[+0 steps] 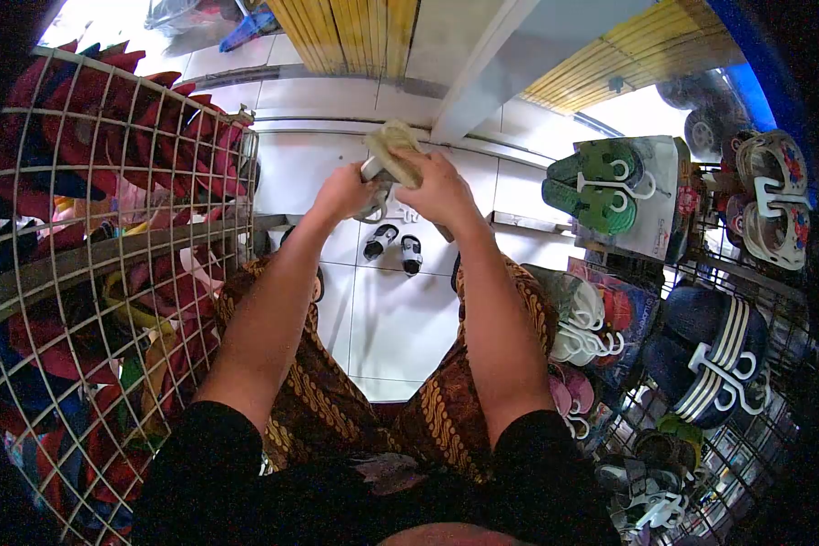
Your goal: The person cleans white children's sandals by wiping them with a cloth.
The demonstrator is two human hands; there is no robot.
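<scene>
One pale sandal (393, 146), likely light, soft and bendy, is held above the black floor pair (396, 246) and is best gripped mid-sole. The right hand (441, 187) curls over it; the left hand (341, 193) closes around its white hanger (371, 168). A wire rack (109, 273) stands left of that pair.

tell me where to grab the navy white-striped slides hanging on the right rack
Probably by the white plastic hanger clipped across the navy white-striped slides: it juts out front, so come from the aisle side, away from the wire rack.
</scene>
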